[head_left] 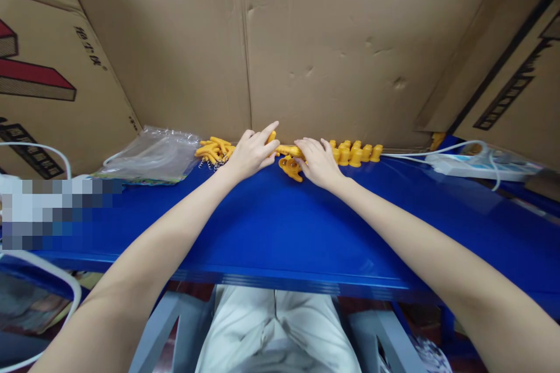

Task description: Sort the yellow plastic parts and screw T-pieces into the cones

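My left hand (252, 154) reaches over small yellow plastic parts at the back of the blue table, its index finger stretched out and the other fingers apart. A yellow piece (272, 137) shows beside those fingers; whether they touch it is unclear. My right hand (320, 161) lies palm down, fingers spread, over more yellow pieces (289, 150). Near its thumb is a curved yellow part (291, 168). Left of my left hand lies a heap of yellow parts with small metal chains (214, 151). Several yellow cup-like pieces (355, 154) stand in rows right of my right hand.
The blue table (280, 227) runs against a large cardboard wall (332, 40). Clear plastic bags (153, 154) lie at the left. A white power strip (479, 167) with cables sits at the right. A printed cardboard box (44, 69) rises on the left.
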`<action>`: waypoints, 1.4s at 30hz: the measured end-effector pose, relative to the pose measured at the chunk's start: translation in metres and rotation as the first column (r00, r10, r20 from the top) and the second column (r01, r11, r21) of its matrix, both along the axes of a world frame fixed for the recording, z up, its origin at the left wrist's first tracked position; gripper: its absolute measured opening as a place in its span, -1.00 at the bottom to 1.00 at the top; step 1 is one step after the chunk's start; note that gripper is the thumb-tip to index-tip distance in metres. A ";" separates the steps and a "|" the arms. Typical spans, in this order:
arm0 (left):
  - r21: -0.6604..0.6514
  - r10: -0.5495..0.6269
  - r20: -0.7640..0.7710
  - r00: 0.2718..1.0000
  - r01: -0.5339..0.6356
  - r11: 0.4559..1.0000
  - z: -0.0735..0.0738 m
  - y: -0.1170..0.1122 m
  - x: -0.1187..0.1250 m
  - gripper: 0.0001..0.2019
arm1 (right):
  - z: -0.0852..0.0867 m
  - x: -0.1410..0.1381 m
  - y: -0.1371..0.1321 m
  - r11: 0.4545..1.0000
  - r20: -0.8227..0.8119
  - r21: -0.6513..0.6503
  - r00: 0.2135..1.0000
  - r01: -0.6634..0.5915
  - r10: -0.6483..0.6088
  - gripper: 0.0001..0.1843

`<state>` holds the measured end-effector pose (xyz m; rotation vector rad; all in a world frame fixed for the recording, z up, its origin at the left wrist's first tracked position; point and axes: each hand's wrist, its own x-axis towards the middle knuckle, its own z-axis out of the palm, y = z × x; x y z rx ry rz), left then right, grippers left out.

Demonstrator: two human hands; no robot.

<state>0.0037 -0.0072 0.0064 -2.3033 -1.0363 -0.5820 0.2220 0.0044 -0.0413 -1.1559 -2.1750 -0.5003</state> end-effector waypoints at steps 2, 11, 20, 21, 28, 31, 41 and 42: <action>-0.007 -0.019 -0.015 1.000 0.019 1.000 0.000 0.000 0.001 -0.78 | 0.001 0.002 0.001 1.000 0.020 -0.016 1.000 -0.019 0.019 -0.61; -0.076 0.169 0.049 0.984 -0.165 0.983 -0.004 0.004 0.000 -0.66 | 0.007 0.000 -0.002 0.999 0.047 0.033 0.999 -0.003 0.002 -0.66; -0.482 0.254 0.348 0.903 -0.060 0.874 -0.008 0.007 0.006 -0.64 | 0.014 0.003 -0.005 0.993 0.186 0.100 0.980 0.057 -0.075 -0.62; -0.561 0.272 0.388 0.880 -0.008 0.828 -0.007 0.007 0.006 -0.67 | 0.015 0.003 -0.005 0.992 0.206 0.111 0.975 0.060 -0.082 -0.60; -0.767 0.369 0.536 0.759 0.255 0.589 -0.008 0.010 0.007 -0.82 | 0.010 0.009 0.002 0.983 0.292 0.184 0.954 0.017 -0.071 -0.60; -0.673 0.288 0.536 0.793 0.196 0.713 -0.013 0.013 0.004 -0.79 | 0.004 0.009 0.004 0.977 0.320 0.212 0.946 -0.027 -0.043 -0.66; -0.455 0.126 0.390 0.912 0.072 0.888 -0.019 0.016 0.003 -0.73 | 0.000 0.000 -0.001 0.984 0.355 0.175 0.934 -0.032 -0.033 -0.69; -0.451 0.142 0.358 0.923 0.037 0.892 -0.019 0.015 0.003 -0.72 | 0.001 -0.001 -0.002 0.985 0.363 0.171 0.931 -0.025 -0.039 -0.70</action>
